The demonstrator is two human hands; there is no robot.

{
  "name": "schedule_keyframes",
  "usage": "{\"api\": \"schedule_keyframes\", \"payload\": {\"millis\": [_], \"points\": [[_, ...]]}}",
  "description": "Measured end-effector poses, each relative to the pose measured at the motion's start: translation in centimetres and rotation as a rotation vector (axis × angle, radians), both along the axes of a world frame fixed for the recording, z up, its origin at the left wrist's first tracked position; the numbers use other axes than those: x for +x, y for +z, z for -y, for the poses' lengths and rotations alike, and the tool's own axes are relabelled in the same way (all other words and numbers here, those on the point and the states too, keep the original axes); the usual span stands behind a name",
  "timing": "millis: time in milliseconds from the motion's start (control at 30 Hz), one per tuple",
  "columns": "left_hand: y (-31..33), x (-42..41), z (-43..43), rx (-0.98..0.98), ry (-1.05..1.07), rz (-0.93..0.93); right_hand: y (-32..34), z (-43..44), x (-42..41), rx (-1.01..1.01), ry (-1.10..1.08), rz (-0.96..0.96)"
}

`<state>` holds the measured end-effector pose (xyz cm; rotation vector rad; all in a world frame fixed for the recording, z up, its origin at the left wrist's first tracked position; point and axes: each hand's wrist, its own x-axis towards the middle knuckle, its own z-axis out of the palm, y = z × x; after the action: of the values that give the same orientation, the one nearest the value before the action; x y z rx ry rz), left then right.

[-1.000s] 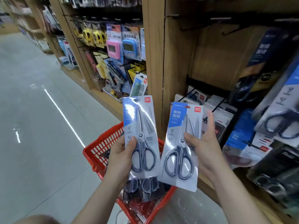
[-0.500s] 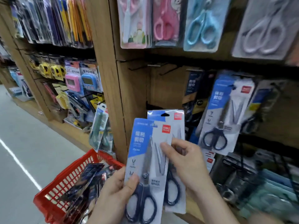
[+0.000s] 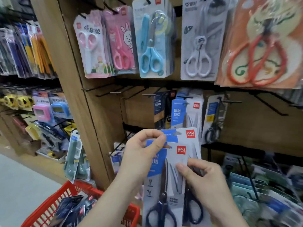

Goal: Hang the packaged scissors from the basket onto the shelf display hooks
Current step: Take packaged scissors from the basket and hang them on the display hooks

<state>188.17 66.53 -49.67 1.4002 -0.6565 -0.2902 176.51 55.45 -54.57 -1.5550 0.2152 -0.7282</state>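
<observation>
Blue-and-white card scissor packs (image 3: 165, 174), two overlapped, are held before the middle row of the shelf (image 3: 73, 95), above the red basket (image 3: 49, 210). The left hand (image 3: 139, 156) pinches the front pack's top edge by its hang hole, and the right hand (image 3: 208, 185) clamps both packs at mid-height. They look light, stiff and slick-faced, best steered from the hole. Bare hooks (image 3: 118, 91) just left of a matching hung pack (image 3: 186, 112) leave open room.

"deli" on front scissors pack (image 3: 161, 181); on rear pack (image 3: 188, 141); "deli", "锋利剪切" on hanging pack (image 3: 186, 113).
</observation>
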Motion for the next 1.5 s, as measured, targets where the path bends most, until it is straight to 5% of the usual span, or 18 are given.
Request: {"api": "schedule_keyframes", "payload": {"millis": [167,433,967,1300,1500], "points": [[1.4,0.1,4.1,0.076,-0.130,-0.022,1.8,2.8,-0.9,0.049,-0.138,0.075],[3.7,2.0,10.3,0.089,0.126,0.158,2.3,5.9,1.4,-0.063,-0.249,0.047],[2.3,3.8,11.3,0.086,0.075,0.008,1.8,6.7,2.2,-0.034,-0.346,-0.081],[1.3,5.8,12.6,0.108,0.096,0.243,0.4,6.9,0.5,-0.065,-0.642,-0.094],[1.1,5.2,14.8,0.100,0.195,0.120,0.5,7.4,-1.8,-0.089,-0.548,-0.036]]}}
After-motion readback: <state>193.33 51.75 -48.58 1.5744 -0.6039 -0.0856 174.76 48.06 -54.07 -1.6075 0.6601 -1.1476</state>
